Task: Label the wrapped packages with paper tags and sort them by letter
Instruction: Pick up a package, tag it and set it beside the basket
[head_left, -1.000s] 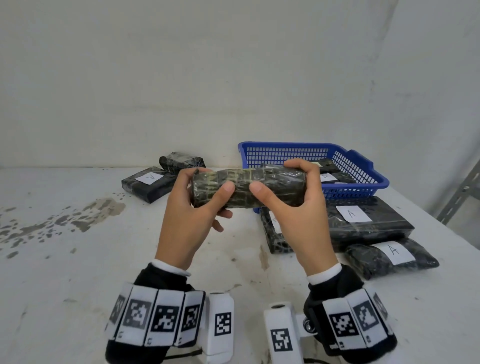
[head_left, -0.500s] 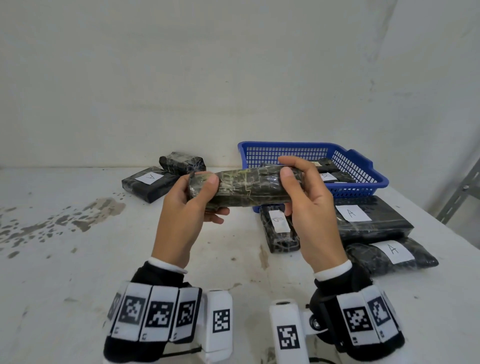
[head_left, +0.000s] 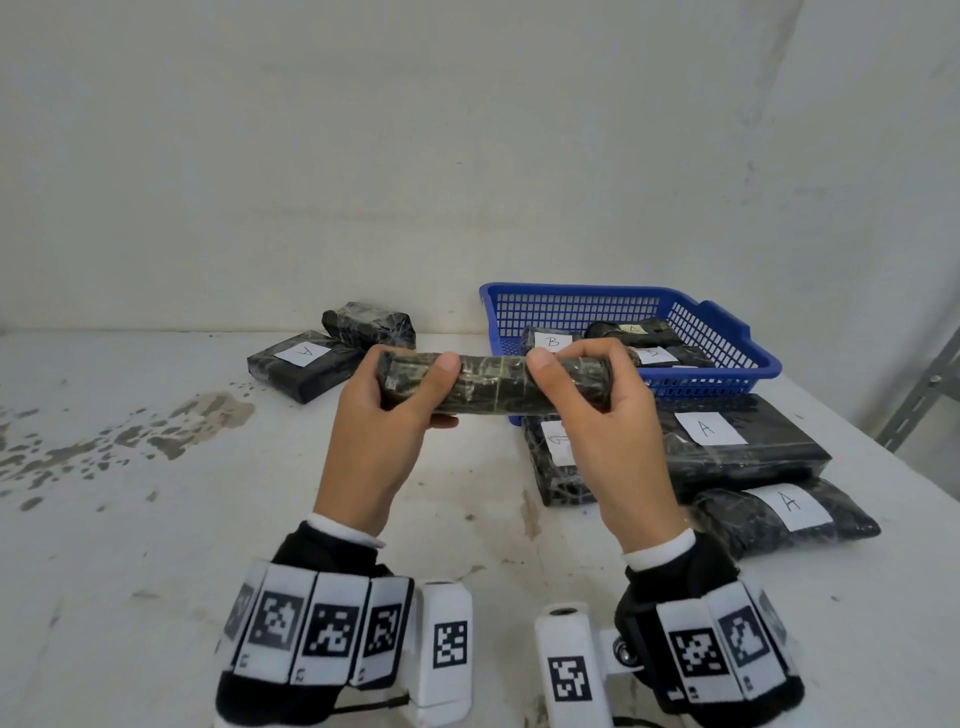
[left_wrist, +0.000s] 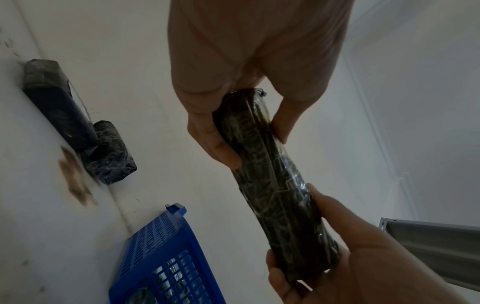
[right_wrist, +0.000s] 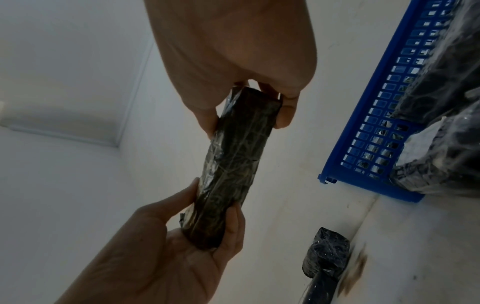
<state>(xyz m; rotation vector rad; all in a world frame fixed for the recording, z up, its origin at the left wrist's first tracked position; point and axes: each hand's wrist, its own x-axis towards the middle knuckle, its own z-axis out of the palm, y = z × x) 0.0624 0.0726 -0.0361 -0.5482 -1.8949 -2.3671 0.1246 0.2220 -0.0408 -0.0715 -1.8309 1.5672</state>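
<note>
Basket (head_left: 727, 332) back right; tagged packages (head_left: 737, 447) before it; two packages (head_left: 332, 353) back left.

dark green-black mottled package (head_left: 493, 387), blue mesh basket (head_left: 717, 332), white tags (head_left: 710, 428), stained white table (head_left: 156, 519).

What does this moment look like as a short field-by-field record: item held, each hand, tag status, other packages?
held item: long dark plastic-wrapped roll package, level above the white table
left hand: grips left end
right hand: grips right end
tag on held item: none visible
blue plastic mesh basket: holds tagged packages, one reads B
right of hands: two packages tagged A
</note>
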